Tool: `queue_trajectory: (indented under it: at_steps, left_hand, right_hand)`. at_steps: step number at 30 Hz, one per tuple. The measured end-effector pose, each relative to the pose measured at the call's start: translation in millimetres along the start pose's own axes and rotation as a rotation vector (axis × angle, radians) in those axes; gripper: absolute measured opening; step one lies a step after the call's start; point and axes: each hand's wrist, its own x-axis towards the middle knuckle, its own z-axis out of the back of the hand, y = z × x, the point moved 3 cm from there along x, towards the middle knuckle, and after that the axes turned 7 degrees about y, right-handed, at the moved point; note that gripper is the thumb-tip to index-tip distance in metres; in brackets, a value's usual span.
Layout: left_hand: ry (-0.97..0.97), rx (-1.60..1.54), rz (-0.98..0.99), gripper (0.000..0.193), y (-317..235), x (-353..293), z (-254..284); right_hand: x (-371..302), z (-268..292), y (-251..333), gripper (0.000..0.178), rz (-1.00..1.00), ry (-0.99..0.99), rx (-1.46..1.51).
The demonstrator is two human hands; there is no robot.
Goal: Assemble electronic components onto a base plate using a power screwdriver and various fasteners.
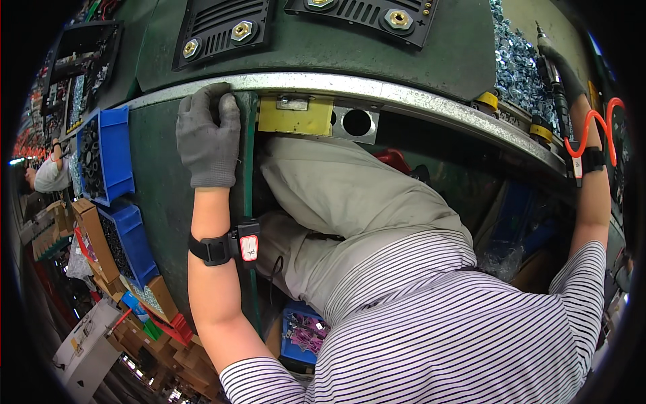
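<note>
My left hand (208,138), in a grey knitted glove, rests at the left on the green bench, its fingertips by the metal rail (316,83). Its thumb stands apart from the fingers, and nothing shows in it. At the far right my right hand (566,75), in a dark glove, is closed around a slim power screwdriver (544,42) whose bit points away from me. Part of that tool is hidden by the glove. Beyond the rail lie two black slotted panels, a left one (219,32) and a right one (367,19), both bearing brass-centred hex nuts.
Loose metal fasteners (517,71) are heaped beside my right hand. An orange coiled hose (611,128) passes near my right wrist. Blue bins, an upper one (118,155) and a lower one (138,246), stand left of the bench. A yellow block (289,120) sits under the rail.
</note>
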Motion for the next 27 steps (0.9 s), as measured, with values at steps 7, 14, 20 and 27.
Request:
queue_trajectory:
  at_steps: [7,14,20,27]
  left_hand:
    - [0.007,0.043,-0.036,0.018,-2.5,2.0,3.1]
    - [0.015,0.000,0.011,0.015,-11.6,3.9,9.0]
    - [0.016,-0.027,0.016,0.013,-10.2,4.0,9.9]
    - [0.011,-0.051,0.017,0.012,-11.5,2.7,12.6]
  right_hand:
    - [-1.7,3.2,1.5,0.026,0.019,0.048,0.191]
    - [-73.0,-18.4,46.1,0.035,0.105,0.052,0.269]
    - [-158.1,-70.6,82.2,0.044,0.136,0.346,0.223]
    - [-165.8,-115.8,79.9,0.060,0.188,0.501,0.036]
